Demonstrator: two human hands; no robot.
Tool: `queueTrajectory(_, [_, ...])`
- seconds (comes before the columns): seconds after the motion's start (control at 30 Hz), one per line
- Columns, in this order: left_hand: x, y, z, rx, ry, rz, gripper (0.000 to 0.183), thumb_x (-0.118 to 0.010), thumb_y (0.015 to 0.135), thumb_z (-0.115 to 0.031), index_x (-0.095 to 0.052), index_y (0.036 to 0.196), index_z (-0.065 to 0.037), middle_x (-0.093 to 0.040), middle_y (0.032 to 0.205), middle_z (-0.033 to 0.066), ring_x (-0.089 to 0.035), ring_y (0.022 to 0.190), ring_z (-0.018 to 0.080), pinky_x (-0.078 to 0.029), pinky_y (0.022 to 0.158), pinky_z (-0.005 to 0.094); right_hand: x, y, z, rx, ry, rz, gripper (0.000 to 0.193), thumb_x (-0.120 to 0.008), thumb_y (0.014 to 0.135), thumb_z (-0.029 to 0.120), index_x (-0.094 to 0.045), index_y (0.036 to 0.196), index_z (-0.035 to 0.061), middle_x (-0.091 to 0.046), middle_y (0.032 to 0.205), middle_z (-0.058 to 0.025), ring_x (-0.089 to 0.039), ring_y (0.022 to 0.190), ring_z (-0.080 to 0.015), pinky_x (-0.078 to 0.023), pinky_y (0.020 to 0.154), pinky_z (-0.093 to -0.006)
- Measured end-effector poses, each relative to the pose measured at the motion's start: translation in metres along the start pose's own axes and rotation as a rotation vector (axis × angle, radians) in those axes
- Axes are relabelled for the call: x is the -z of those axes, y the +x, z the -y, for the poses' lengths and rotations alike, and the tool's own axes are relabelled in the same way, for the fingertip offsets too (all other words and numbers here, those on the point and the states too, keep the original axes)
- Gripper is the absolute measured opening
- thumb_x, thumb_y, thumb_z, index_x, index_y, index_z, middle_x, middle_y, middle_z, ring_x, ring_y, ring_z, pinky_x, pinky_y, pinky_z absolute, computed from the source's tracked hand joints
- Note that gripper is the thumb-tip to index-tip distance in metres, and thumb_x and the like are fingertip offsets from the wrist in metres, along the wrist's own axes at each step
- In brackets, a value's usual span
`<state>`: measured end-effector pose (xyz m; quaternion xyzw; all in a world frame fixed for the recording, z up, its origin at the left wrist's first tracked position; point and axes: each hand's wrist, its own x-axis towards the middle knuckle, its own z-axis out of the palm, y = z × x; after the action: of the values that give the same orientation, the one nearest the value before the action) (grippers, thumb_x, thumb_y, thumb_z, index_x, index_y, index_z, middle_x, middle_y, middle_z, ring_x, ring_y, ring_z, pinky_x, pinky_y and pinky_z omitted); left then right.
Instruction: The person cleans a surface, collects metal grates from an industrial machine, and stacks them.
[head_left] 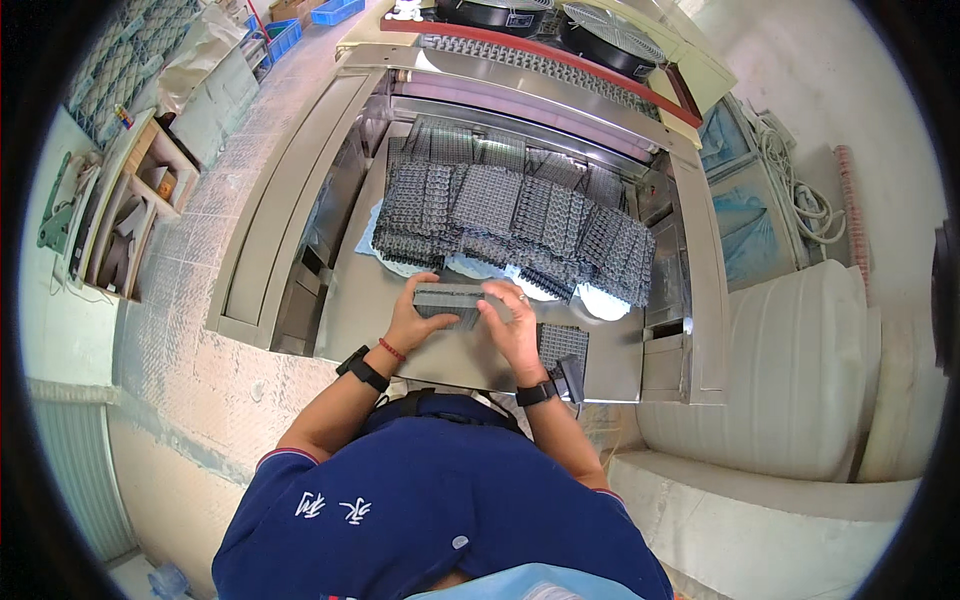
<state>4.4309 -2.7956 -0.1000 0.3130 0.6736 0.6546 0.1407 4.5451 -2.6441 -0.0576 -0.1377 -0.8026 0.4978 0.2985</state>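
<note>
A small stack of thin dark grey gridded panels (448, 299) is held up edge-on between my two hands, over the near part of the steel work surface (365, 325). My left hand (408, 318) grips its left end, thumb below and fingers above. At the right end, the bent fingers of my right hand (512, 325) press on the stack. Just beyond lies a broad heap of similar gridded panels (490, 200), piled in overlapping rows. Beside my right wrist rest another gridded panel (560, 343) and a grey object (570, 377) whose kind I cannot make out.
White and pale blue sheets (603, 303) show under the heap. A metal frame (290, 215) encloses the surface at the sides and back. Two black fans (610, 40) sit behind it. A large white plastic tank (770, 370) stands at the right, wooden shelves (135, 215) at the left.
</note>
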Motion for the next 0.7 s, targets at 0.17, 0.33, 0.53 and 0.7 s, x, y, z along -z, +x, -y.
queueTrajectory(0.17, [-0.004, -0.006, -0.001, 0.067, 0.008, 0.003, 0.062, -0.081, 0.058, -0.012, -0.048, 0.109, -0.006, -0.056, 0.097, 0.0060, -0.054, 0.091, 0.0169, -0.044, 0.082, 0.0302, 0.003, 0.010, 0.007, 0.086, -0.105, 0.008, 0.014, -0.066, 0.072, -0.002, -0.061, 0.084, 0.0042, -0.061, 0.088, -0.0094, -0.058, 0.085, -0.0240, -0.045, 0.078, -0.0310])
queueTrajectory(0.33, [-0.002, -0.008, 0.005, 0.035, -0.037, -0.034, 0.059, -0.081, 0.058, -0.011, -0.049, 0.107, -0.006, -0.057, 0.095, 0.0059, -0.054, 0.088, 0.0159, -0.044, 0.080, 0.0291, 0.056, 0.027, 0.014, -0.198, 0.302, -0.034, 0.006, -0.063, 0.079, 0.003, -0.059, 0.084, 0.0043, -0.060, 0.083, -0.0043, -0.058, 0.074, -0.0153, -0.047, 0.072, -0.0273])
queueTrajectory(0.53, [-0.004, -0.010, 0.004, 0.078, -0.013, -0.021, 0.055, -0.080, 0.059, -0.010, -0.049, 0.103, -0.007, -0.058, 0.089, 0.0051, -0.055, 0.084, 0.0157, -0.045, 0.077, 0.0297, 0.195, 0.078, -0.025, -0.182, 0.317, -0.551, 0.009, -0.060, 0.085, 0.007, -0.061, 0.091, 0.0001, -0.057, 0.069, -0.0023, -0.053, 0.059, -0.0066, -0.044, 0.051, -0.0182])
queueTrajectory(0.7, [-0.006, -0.012, 0.005, 0.097, 0.041, -0.021, 0.053, -0.081, 0.060, -0.011, -0.049, 0.102, -0.007, -0.059, 0.087, 0.0053, -0.056, 0.082, 0.0155, -0.046, 0.073, 0.0306, 0.223, 0.098, -0.076, -0.009, -0.670, -0.633, 0.034, -0.069, 0.075, 0.012, -0.057, 0.103, -0.0016, -0.060, 0.086, -0.0125, -0.058, 0.077, -0.0222, -0.048, 0.068, -0.0327])
